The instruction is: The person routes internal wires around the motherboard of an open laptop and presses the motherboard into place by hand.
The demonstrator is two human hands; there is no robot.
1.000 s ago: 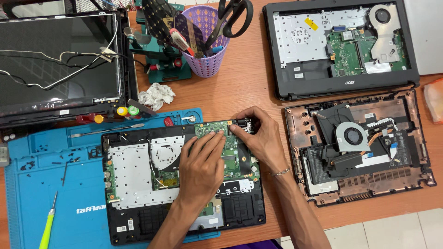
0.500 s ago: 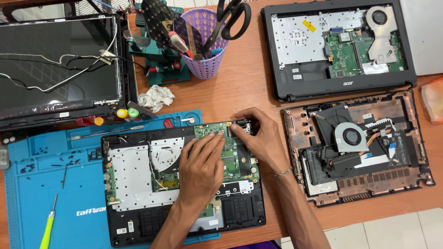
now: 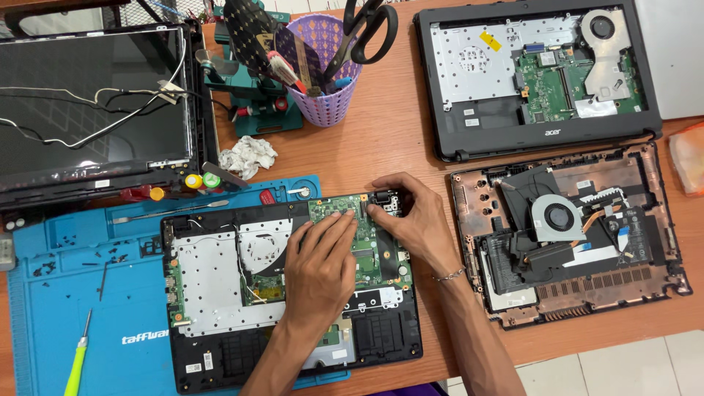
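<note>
An opened laptop base (image 3: 220,293) with its innards bare lies on a blue work mat (image 3: 59,308). Its green motherboard (image 3: 367,253) sits at the upper right of the base. My left hand (image 3: 319,268) lies flat on the board, fingers spread and pressing down. My right hand (image 3: 414,220) rests at the board's top right corner, with its fingertips pinching the small black part (image 3: 383,198) there. A thin bracelet circles my right wrist.
A second opened laptop base (image 3: 539,81) lies at the top right, and a copper-coloured bottom shell with a fan (image 3: 565,235) below it. A screen panel (image 3: 88,110), purple tool cup (image 3: 323,73), crumpled tissue (image 3: 248,156) and green screwdriver (image 3: 77,359) surround the mat.
</note>
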